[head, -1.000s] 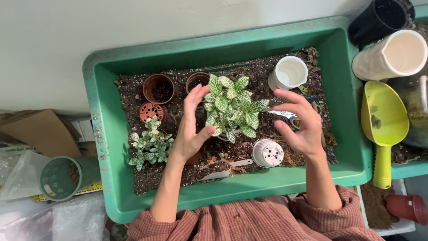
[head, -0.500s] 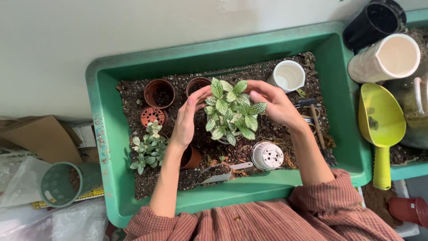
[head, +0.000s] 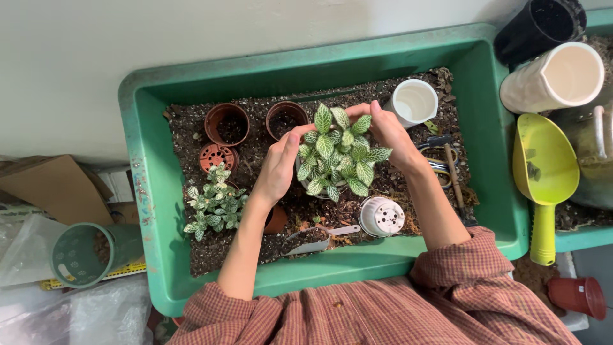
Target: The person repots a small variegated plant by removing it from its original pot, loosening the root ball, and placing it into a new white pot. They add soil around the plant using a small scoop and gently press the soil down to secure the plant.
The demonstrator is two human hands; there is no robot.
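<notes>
Left of the green tray (head: 143, 191), a brown cardboard piece (head: 51, 188) and clear plastic bags (head: 96, 313). Left hand (head: 278, 169) and right hand (head: 389, 131), fingers curled loosely, cup the white-veined green plant (head: 338, 153) at tray centre, on soil. Both hands have risen from the plant's flanks to its far side.

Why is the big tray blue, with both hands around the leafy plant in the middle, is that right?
Not quite. The head view shows that the tray is green, not blue. The rest holds: the left hand and the right hand are both around the leafy plant in the middle.
</notes>
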